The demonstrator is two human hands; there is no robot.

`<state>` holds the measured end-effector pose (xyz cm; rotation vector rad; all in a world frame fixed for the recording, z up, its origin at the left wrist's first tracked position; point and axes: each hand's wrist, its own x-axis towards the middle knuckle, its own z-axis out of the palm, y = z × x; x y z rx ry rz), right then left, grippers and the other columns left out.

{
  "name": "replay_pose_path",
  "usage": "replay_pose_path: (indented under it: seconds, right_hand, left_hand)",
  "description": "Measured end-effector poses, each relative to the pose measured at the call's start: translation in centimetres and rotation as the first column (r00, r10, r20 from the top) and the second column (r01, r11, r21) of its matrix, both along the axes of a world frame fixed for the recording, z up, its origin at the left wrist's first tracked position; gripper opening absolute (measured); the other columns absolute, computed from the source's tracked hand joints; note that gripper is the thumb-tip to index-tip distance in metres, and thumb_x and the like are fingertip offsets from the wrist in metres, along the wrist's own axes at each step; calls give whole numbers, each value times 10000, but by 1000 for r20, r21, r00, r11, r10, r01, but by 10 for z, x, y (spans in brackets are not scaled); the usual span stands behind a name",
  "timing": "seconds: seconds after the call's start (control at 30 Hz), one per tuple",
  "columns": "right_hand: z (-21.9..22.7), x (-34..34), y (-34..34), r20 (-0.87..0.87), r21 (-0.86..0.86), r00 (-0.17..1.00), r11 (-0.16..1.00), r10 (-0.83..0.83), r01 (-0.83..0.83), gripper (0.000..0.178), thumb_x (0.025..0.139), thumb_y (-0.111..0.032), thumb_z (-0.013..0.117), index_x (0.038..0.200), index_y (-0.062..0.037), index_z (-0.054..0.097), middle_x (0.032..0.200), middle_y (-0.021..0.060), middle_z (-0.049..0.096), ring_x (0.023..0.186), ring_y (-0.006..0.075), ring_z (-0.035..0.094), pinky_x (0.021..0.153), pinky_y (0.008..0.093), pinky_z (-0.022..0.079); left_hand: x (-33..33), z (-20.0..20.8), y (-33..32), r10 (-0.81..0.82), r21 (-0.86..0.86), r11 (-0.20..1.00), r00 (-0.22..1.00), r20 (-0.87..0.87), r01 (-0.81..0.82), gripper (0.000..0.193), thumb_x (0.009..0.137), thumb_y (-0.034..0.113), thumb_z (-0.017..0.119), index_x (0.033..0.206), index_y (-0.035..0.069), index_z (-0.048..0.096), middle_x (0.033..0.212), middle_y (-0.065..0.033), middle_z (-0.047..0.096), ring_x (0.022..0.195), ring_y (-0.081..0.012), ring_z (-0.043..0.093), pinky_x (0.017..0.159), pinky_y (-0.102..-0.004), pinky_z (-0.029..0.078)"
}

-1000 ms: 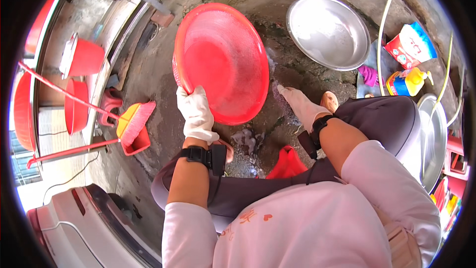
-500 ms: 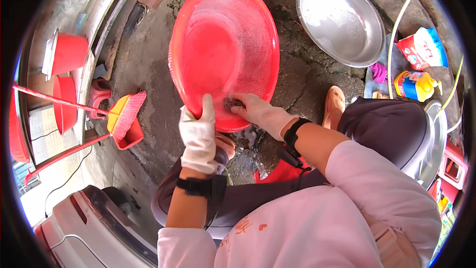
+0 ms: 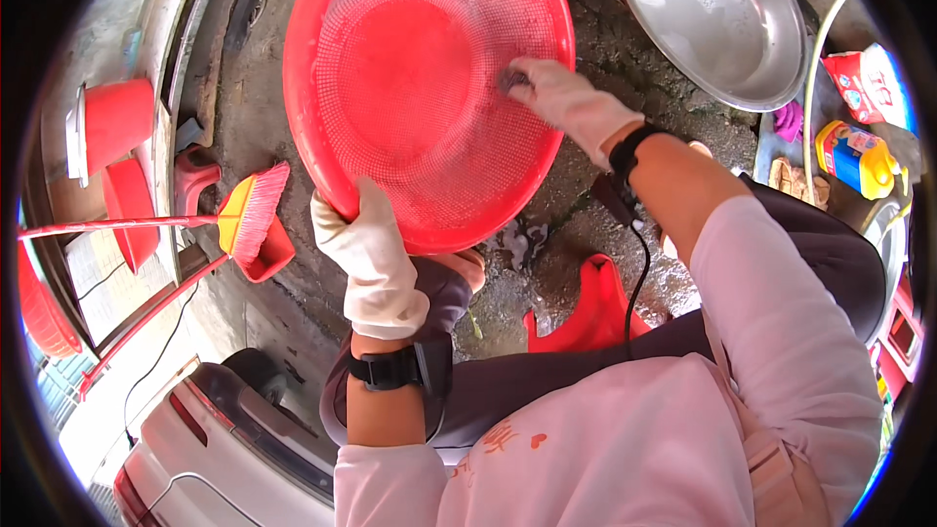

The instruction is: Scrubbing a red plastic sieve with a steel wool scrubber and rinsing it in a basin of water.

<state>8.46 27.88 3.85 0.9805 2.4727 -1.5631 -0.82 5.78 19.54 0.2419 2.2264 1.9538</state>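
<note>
A large red plastic mesh basket (image 3: 405, 78) is held up in front of me, its open side tilted toward me and its solid round base at the centre. My left hand (image 3: 366, 259), in a white glove, grips the near left rim with the thumb over the edge. The gloved right hand (image 3: 578, 109) is inside at the right, its fingers closed around a dark scouring pad (image 3: 509, 81) against the mesh wall. That hand is slightly blurred, and its palm side is hidden.
A steel basin (image 3: 722, 24) lies at the far right, near a pale hose (image 3: 814, 78), a yellow-and-blue bottle (image 3: 859, 158) and a detergent bag (image 3: 867, 86). Between my legs is a red plastic stool (image 3: 593, 307). A broom (image 3: 256, 217) and dustpan (image 3: 270, 252) stand at left.
My right hand has moved up and right along the inner mesh with the scouring pad. The basket appears closer and larger, its near rim further left; the left hand keeps its hold.
</note>
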Motion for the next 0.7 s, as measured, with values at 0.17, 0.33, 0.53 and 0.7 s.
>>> replay_pose_path:
  seconds: [0.17,0.33,0.53,0.7]
  right_hand:
    - [-78,-7,-17,-31,155,993,982,113,-107,337,945,-282,596,1206,-70,615,1177,177,643,1091,346,611,937,395,484]
    - [-5,-34,-132,-332,-258,943,960,15,-106,250,961,-252,552,1063,-40,636,846,141,656,859,310,650,805,412,524]
    - [-56,-32,-47,-14,23,928,928,372,-371,337,936,-281,537,1205,-88,602,972,158,685,984,325,650,880,434,507]
    - [-15,-46,-99,-99,-176,888,871,449,-459,410,926,-325,555,1279,-118,573,1053,171,686,1051,332,644,902,441,511]
  left_hand:
    - [9,-10,4,88,-181,976,983,-162,-117,50,871,0,632,907,33,624,799,-2,611,706,-73,537,663,-239,460]
    - [9,-11,15,99,-223,962,965,-244,-156,79,866,-17,622,933,23,631,828,5,611,743,-67,534,689,-241,463]
    - [14,-9,3,156,-223,957,976,-152,-187,114,855,-45,616,940,30,636,852,7,623,752,-67,542,692,-245,469]
    - [14,-17,0,159,-222,955,973,-169,-195,159,850,-48,629,991,25,630,911,-6,636,804,-89,554,736,-269,481]
